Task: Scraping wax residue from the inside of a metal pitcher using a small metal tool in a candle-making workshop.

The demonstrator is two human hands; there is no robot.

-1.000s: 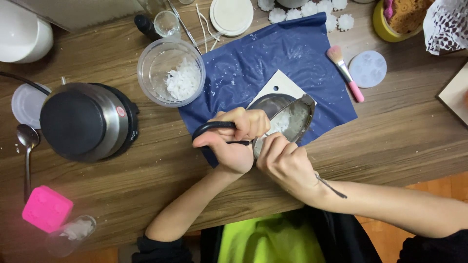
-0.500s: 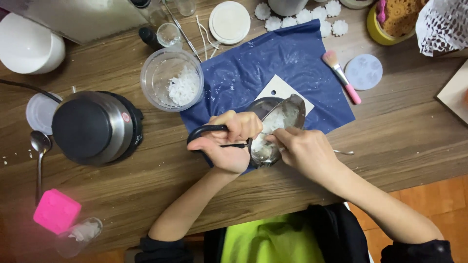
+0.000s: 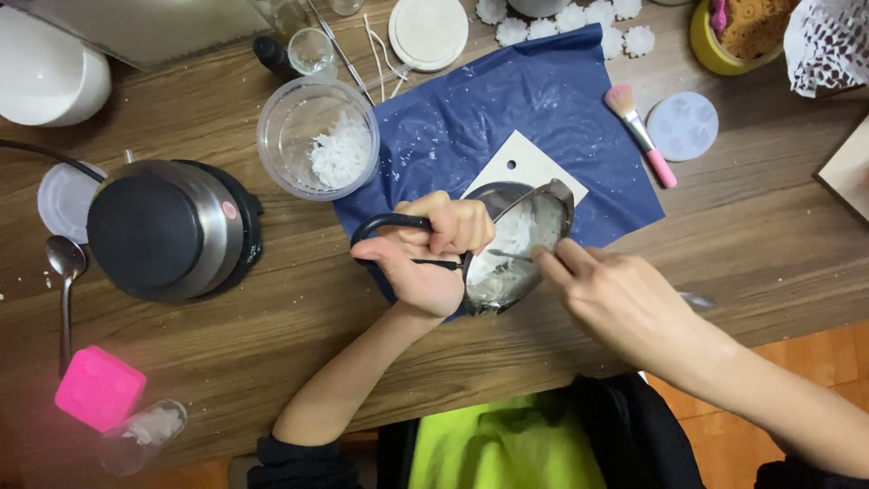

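Pitcher (image 3: 516,249), small and made of steel with a black loop handle, sits tipped on its side over the blue sheet (image 3: 507,109) at the centre of the table (image 3: 769,235), its mouth turned toward 4 o'clock. Your left hand (image 3: 430,254) is closed around the handle, thumb on top. Your right hand (image 3: 615,294) pinches a thin metal tool (image 3: 509,256) whose tip reaches into the whitish residue on the inner wall; its far end blurs behind your wrist.

At 10 o'clock from the pitcher stands a clear tub (image 3: 317,136) of white flakes. At 9 o'clock is a hot plate (image 3: 172,228), with a spoon (image 3: 65,272) beyond it. A white card (image 3: 523,166) lies just under the pitcher. At 2 o'clock lie a pink brush (image 3: 641,136) and a round pale mould (image 3: 682,125).

I judge the main risk to be the tool skidding on the slick steel toward your left fingers, since they wrap just beside the rim. Scraped bits could also flick past the sheet onto bare wood, as the mouth points over the sheet's near edge.
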